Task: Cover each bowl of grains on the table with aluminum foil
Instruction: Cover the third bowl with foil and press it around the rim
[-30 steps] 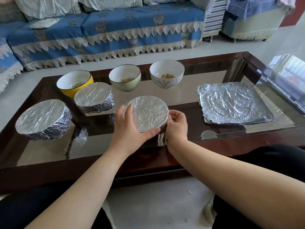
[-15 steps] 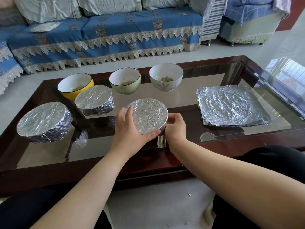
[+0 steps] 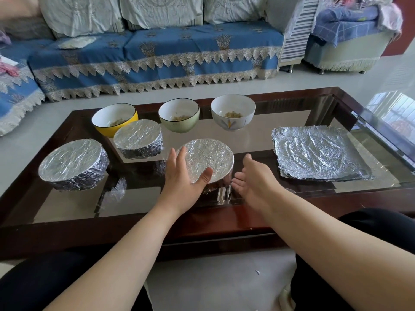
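Note:
Three bowls wrapped in aluminum foil stand on the glass table: one at the near middle (image 3: 207, 159), one behind it to the left (image 3: 138, 138) and a wide one at the far left (image 3: 71, 163). My left hand (image 3: 183, 178) rests against the middle bowl's left side, fingers straight and thumb on the foil top. My right hand (image 3: 252, 176) hovers just right of that bowl, fingers spread, touching nothing. Three uncovered bowls of grains stand in the back row: yellow (image 3: 114, 118), green (image 3: 179, 117) and white (image 3: 233, 112). A stack of foil sheets (image 3: 318, 153) lies to the right.
The table has a dark wooden frame (image 3: 224, 223) around its glass top. A blue-covered sofa (image 3: 157, 59) runs behind the table, and an armchair (image 3: 350, 41) stands at the back right. My knees in black sit at both lower corners.
My right hand has let go of the middle foil-covered bowl and drawn away to the right with fingers spread. My left hand stays on the bowl, its fingers now straighter. The camera tilted up.

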